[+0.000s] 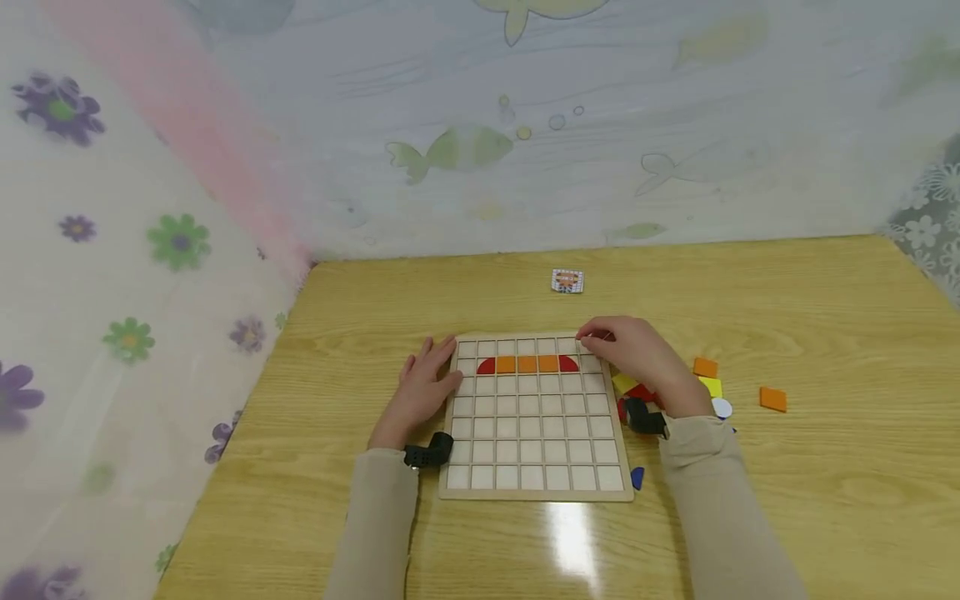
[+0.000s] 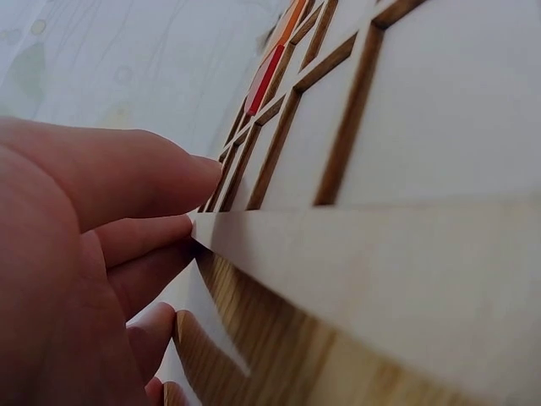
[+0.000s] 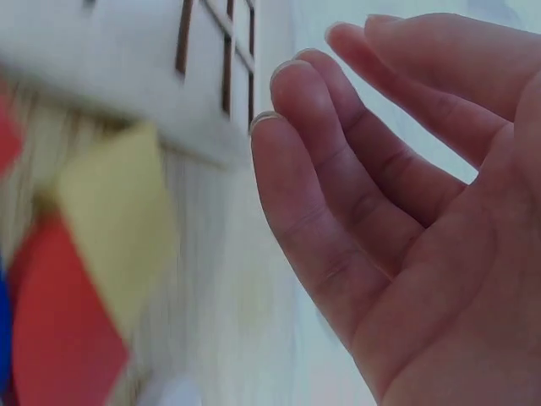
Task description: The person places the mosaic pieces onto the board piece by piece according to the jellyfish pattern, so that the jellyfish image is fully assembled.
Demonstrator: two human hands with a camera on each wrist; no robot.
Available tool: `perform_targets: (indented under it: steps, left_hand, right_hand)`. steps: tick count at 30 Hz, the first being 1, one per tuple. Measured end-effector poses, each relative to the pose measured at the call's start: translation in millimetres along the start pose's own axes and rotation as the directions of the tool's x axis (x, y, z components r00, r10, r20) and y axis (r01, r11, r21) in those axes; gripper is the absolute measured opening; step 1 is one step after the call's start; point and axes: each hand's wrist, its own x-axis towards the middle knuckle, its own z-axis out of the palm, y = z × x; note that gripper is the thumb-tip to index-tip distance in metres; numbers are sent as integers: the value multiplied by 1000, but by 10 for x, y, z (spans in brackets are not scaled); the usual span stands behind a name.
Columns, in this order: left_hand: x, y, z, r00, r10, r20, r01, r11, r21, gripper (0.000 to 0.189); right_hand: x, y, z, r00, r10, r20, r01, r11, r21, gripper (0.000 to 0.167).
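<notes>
A pale wooden grid board [image 1: 536,495] lies on the table. Near its top, a row holds three orange square tiles [image 1: 527,364] between a red quarter-round tile [image 1: 487,366] and a similar red tile [image 1: 568,363]. At the board's upper left, my left hand [image 1: 423,390] rests with spread fingers, its thumb [image 2: 161,173] and fingertips right at the frame's edge. My right hand [image 1: 637,354] is over the upper right corner, thumb and index tips close together. Its other fingers [image 3: 296,178] are loosely bent, and no tile shows between them in the right wrist view.
Right of the board lies a loose pile with yellow tiles [image 1: 709,387], red tiles [image 3: 63,321], a white round tile [image 1: 722,407] and an orange tile [image 1: 705,367]. Another orange tile [image 1: 773,399] lies farther right. A blue piece [image 1: 637,477] is beside the board's lower right. A small pattern card [image 1: 567,281] lies beyond the board.
</notes>
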Motion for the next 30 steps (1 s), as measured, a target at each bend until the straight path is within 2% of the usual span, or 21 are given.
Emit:
perform_targets:
  steps: [5, 9, 18, 25, 30]
  left_hand:
    - [-20, 5, -15, 1000, 4, -21, -4, 1000, -13, 55]
    - [-29, 14, -28, 1000, 0, -14, 0, 1000, -17, 55]
    - [-13, -12, 7, 1000, -1, -6, 1, 1000, -7, 54]
    - [-5, 11, 14, 1000, 0, 1, 0, 1000, -5, 54]
    - [-6, 7, 7, 1000, -5, 2, 5, 1000, -8, 54]
  right_hand:
    - [-117, 67, -86, 1000, 12, -20, -12, 999, -30, 25]
    - [-195, 133, -126, 1000, 10, -18, -12, 998, -64, 24]
    - [-338, 283, -161, 999, -16, 48, 21, 995, -97, 16]
    - [-375, 316, -168, 985, -27, 170, 45, 993, -107, 32]
    - [-348, 323, -139, 986, -14, 167, 37, 990, -137, 26]
